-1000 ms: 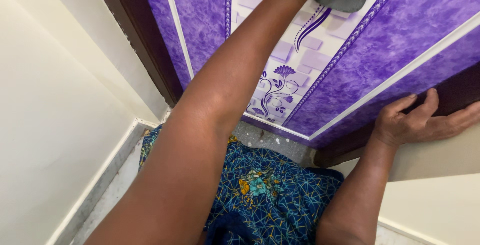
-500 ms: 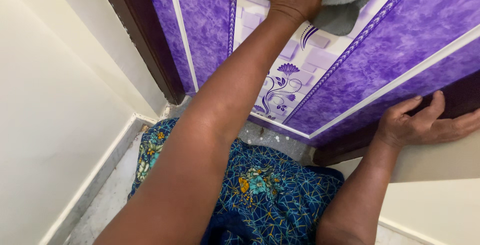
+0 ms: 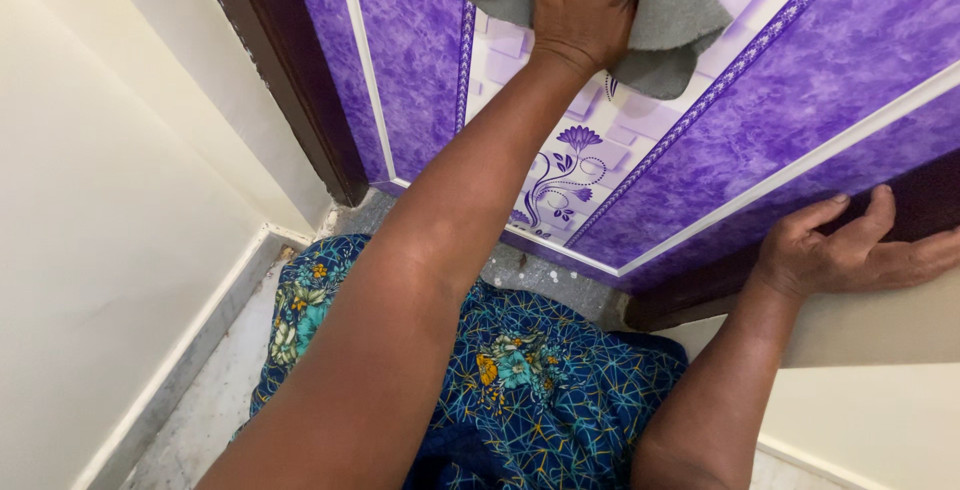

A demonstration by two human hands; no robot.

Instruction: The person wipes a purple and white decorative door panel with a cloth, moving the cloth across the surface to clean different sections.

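Fingers of the left hand (image 3: pixel 578 0) are spread flat and pressed onto a grey cloth (image 3: pixel 672 22) at the top centre of the frame, so that the cloth is pinned against the pale middle panel of a purple door (image 3: pixel 420 60); whether any cloth is gripped under the palm cannot be told. Loose folds of cloth hang out to the right of and below the hand, just above a printed flower motif (image 3: pixel 566 175). At the right edge, the right hand (image 3: pixel 850 250) is laid open with fingers extended on the dark door frame (image 3: pixel 925 205), nothing being held in it. Below, a blue patterned garment (image 3: pixel 520 380) is seen over a speckled floor (image 3: pixel 220 400), with cream walls (image 3: pixel 110 220) on either side. Wiping is judged to be the step in hand; it would be done well if even pressure is kept through the flat palm, the trailing folds are gathered under the hand, and the bracing hand is kept firm.
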